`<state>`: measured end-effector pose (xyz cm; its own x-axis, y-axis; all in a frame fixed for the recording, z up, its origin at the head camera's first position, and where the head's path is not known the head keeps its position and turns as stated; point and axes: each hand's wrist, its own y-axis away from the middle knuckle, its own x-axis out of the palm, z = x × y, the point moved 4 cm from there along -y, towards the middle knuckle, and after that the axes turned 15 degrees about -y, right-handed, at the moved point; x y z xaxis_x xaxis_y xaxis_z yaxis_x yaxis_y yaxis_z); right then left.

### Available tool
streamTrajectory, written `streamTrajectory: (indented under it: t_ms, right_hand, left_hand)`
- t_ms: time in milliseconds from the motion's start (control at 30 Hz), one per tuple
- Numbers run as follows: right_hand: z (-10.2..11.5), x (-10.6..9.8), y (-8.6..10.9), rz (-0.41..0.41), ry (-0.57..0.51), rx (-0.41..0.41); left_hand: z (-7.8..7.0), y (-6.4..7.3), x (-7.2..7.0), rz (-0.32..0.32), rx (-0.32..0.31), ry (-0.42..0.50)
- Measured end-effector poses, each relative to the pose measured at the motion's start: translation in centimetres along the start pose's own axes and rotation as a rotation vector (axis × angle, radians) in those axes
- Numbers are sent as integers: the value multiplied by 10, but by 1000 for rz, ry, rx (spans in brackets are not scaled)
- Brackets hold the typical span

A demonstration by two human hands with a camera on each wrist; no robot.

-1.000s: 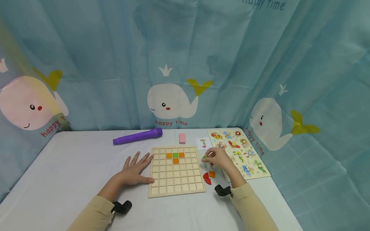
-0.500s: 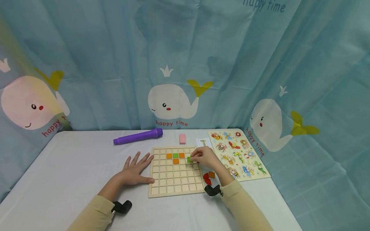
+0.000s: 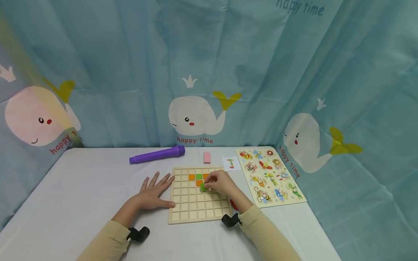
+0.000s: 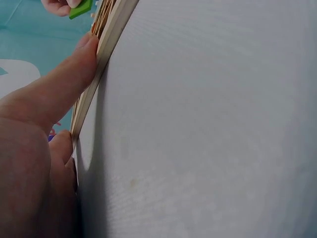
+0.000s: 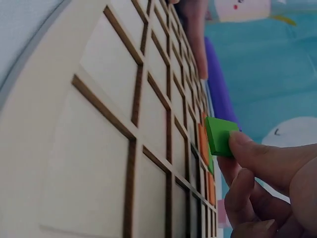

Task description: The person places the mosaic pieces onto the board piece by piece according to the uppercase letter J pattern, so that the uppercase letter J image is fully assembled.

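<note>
A wooden grid board point(image 3: 196, 206) lies on the white table. In its upper rows sit orange tiles point(image 3: 191, 177) and a green tile point(image 3: 198, 176). My right hand point(image 3: 218, 183) pinches a green square tile point(image 3: 204, 186) point(image 5: 219, 135) point(image 4: 80, 8) just above the board, below the placed tiles. My left hand point(image 3: 151, 192) lies flat on the table, fingers straight, its fingertips and thumb point(image 4: 69, 74) touching the board's left edge point(image 4: 106, 47).
A purple tube point(image 3: 156, 154), a pink block point(image 3: 207, 157) and a small pattern card point(image 3: 230, 163) lie behind the board. An animal peg puzzle point(image 3: 269, 175) lies to the right. A red piece point(image 3: 233, 204) peeks out beside my right forearm. A whale-print curtain rises behind the table.
My right hand carried the green tile leftward from beside the peg puzzle to over the board's middle columns. The left hand has stayed put.
</note>
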<state>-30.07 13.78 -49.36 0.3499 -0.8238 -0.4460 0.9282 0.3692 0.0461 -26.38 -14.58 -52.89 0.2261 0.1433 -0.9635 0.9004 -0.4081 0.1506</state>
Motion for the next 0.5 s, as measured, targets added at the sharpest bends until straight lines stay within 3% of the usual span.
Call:
streamTrajectory:
  t_ms: [300, 500]
  right_hand:
    - [-3, 8, -8, 4, 33, -20]
    - [-4, 16, -7, 18, 49, 10]
  left_hand:
    - [0, -1, -4, 10, -4, -12]
    - [1, -2, -1, 9, -1, -9]
